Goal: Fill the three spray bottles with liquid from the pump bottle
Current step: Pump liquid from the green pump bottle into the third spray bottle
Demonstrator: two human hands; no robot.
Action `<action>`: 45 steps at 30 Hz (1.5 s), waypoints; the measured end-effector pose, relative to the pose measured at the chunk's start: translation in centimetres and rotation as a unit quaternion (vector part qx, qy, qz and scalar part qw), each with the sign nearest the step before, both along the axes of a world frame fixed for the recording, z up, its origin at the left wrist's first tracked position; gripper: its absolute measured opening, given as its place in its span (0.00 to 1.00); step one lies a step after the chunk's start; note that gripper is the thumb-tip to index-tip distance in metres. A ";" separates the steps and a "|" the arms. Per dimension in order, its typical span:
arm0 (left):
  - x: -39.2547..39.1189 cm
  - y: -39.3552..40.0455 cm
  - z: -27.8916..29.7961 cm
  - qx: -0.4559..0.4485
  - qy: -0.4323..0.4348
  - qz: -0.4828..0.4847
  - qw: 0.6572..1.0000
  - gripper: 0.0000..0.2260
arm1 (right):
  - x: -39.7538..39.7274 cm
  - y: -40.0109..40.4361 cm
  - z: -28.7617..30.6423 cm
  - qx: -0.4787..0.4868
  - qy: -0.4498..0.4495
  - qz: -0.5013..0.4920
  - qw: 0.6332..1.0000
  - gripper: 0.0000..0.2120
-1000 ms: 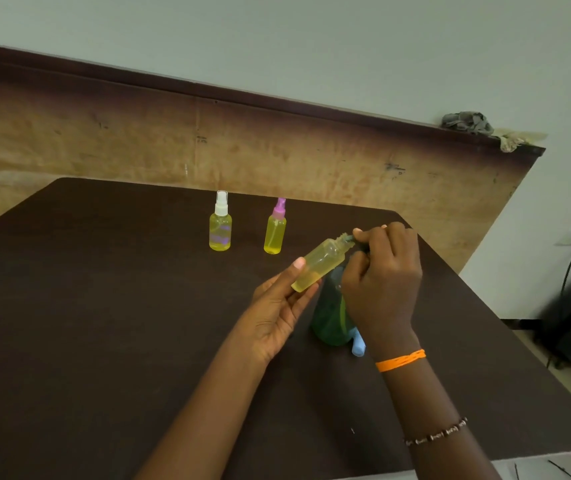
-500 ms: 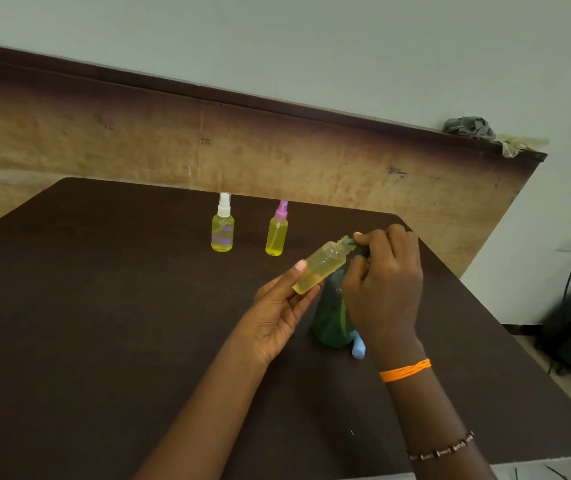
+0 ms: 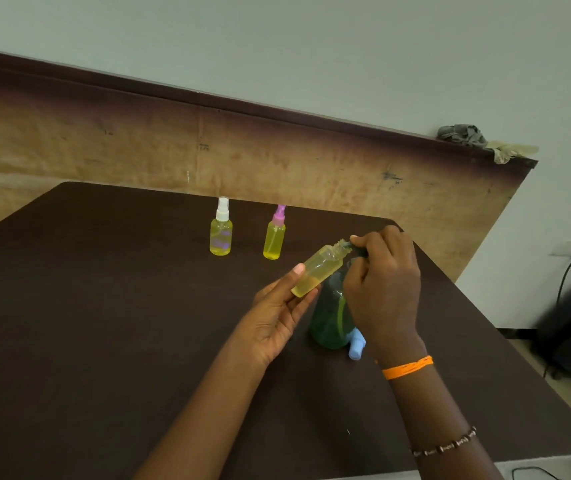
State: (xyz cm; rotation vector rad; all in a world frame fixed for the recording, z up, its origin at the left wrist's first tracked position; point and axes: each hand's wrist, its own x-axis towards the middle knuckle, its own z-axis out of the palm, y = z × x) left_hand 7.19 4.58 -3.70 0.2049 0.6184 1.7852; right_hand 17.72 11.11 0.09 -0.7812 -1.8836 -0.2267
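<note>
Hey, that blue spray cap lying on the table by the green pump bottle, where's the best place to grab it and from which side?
Pinch the blue spray cap across its sides from above, coming in from the near right. It appears to lie flat on the table, close against the green pump bottle on its left, with the right hand pressing the pump above it, so the left and far sides are probably blocked.

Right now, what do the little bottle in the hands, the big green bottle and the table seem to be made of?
Uncapped small bottle: clear, probably plastic; yellow liquid shows through its wall. Green pump bottle: translucent, likely plastic; the inner tube is faintly visible. Table: dark brown, matt, no sharp reflections, perhaps laminate or painted board; the picture cannot settle which.
</note>
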 end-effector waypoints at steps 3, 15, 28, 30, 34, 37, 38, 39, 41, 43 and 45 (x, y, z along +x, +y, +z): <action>0.0 -0.1 0.1 0.001 -0.004 0.000 1.000 0.06 | 0.3 0.0 1.5 -0.033 -0.019 0.017 0.999 0.14; 0.1 0.2 -0.2 0.008 -0.001 -0.008 1.000 0.08 | 0.0 0.5 0.2 0.005 0.038 0.032 0.999 0.15; 0.1 0.1 -0.3 0.002 -0.008 -0.008 1.000 0.07 | -0.1 1.0 -0.1 0.013 0.036 0.033 0.999 0.14; 0.1 0.1 -0.3 0.003 -0.007 -0.006 1.000 0.09 | 0.2 1.0 0.9 -0.006 0.011 0.036 0.999 0.15; 0.1 0.2 -0.4 0.000 -0.010 -0.006 1.000 0.08 | 0.3 1.1 1.1 -0.033 0.012 0.037 0.999 0.14; 0.1 0.2 -0.4 0.000 -0.011 -0.006 1.000 0.06 | -0.5 0.6 -1.0 0.002 0.056 0.018 0.998 0.13; 0.1 0.3 -0.4 0.001 -0.012 -0.008 1.000 0.07 | -0.6 0.6 -1.6 0.015 0.067 0.011 0.998 0.13; 0.1 0.3 -0.4 0.002 -0.012 -0.009 1.000 0.07 | -0.6 0.7 -1.8 0.020 0.069 0.009 0.997 0.12; 0.1 0.2 -0.4 0.002 -0.013 -0.012 1.000 0.07 | -0.5 0.7 -1.6 0.019 0.058 0.007 0.998 0.12; 0.2 0.1 -0.4 0.004 -0.010 -0.012 1.000 0.07 | -0.2 0.5 -0.7 0.017 0.033 0.009 0.999 0.13; 0.2 0.1 -0.4 0.004 -0.009 -0.010 1.000 0.07 | 0.1 0.4 0.5 0.002 0.006 0.018 1.000 0.15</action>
